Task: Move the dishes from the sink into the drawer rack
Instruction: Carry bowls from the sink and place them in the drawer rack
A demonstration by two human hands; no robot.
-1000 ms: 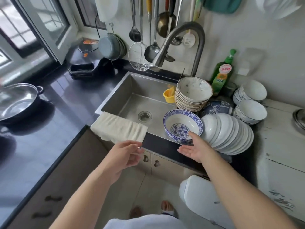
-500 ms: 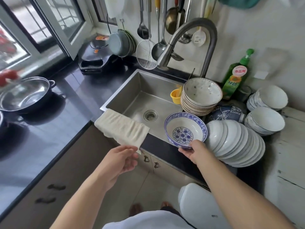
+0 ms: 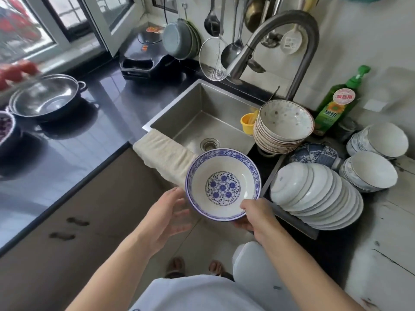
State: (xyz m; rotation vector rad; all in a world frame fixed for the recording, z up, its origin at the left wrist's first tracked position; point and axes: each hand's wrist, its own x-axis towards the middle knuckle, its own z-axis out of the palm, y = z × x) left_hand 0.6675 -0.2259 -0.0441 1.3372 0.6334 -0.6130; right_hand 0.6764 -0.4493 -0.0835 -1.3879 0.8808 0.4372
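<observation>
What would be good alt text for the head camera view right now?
The right hand grips a blue-and-white bowl by its rim above the counter edge, the open left hand beside it. Behind lie the steel sink and stacked white plates.

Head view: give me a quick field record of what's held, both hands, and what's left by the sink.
held: blue bowl, upright, lifted in front of the counter edge
right hand: grips the bowl's near rim, thumb on top
left hand: open, palm toward the bowl's left side, contact unclear
sink: basin holds a yellow cup
plates: leaning row right of the bowl
speckled bowls: stack at the sink's right end
</observation>
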